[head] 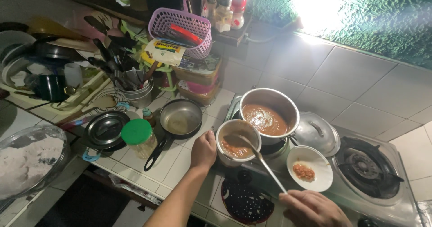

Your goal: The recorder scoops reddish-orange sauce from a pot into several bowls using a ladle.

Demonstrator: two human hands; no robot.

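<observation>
My left hand (pixel 203 149) grips the side of a small white bowl (pixel 223 158) of orange-brown sauce that rests at the stove's left edge. My right hand (pixel 310 208) holds the end of a long metal ladle (pixel 263 162), whose scoop sits inside that bowl. Just behind the bowl, a steel pot (pixel 281 104) on the left burner holds more of the same sauce. To the right of the bowl lies a white plate (pixel 317 157) carrying a small heap of red paste.
A pot lid (pixel 317 132) leans beside the pot; the right burner (pixel 366 166) is bare. On the tiled counter to the left stand a small frying pan (pixel 180 119), a green-lidded jar (pixel 139 137), a black lid (pixel 105 130), a utensil holder (pixel 135 90) and a glass bowl of white powder (pixel 29 162).
</observation>
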